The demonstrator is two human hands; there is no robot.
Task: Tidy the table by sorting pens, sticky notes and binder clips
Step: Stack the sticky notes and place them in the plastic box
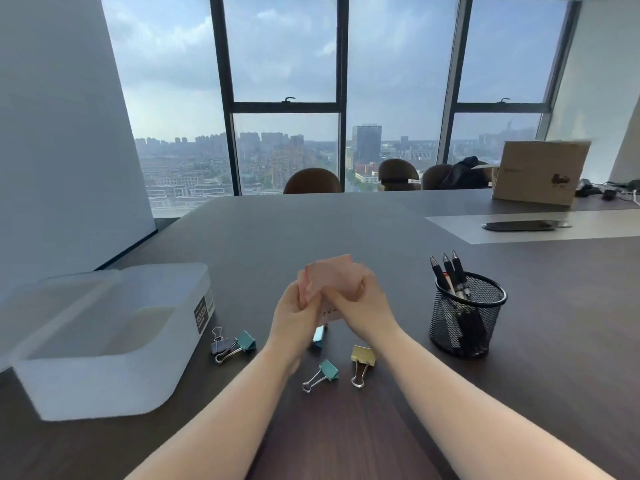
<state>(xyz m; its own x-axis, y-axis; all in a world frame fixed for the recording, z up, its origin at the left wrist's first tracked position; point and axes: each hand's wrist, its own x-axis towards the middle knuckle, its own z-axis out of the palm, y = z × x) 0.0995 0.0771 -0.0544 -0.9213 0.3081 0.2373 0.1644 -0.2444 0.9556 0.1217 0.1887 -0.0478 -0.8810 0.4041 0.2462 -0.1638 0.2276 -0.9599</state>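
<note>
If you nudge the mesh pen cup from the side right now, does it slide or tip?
Probably slides, though it could tip. The mesh pen cup looks light, being open wire. Three pens lean toward its left rim and stick out above it, likely raising the weight. The table looks smooth, so a low push should slide it; a push near the rim seems riskier.

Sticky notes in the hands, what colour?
Pale pink sticky notes, held by both hands; head view, somewhat blurred.

Five metal-handled binder clips (325,372) lie on the dark table: three teal, one yellow, one grey. Three black click pens (449,273) stand in one black mesh cup (465,318). One translucent white plastic box (104,337) sits left.
</note>
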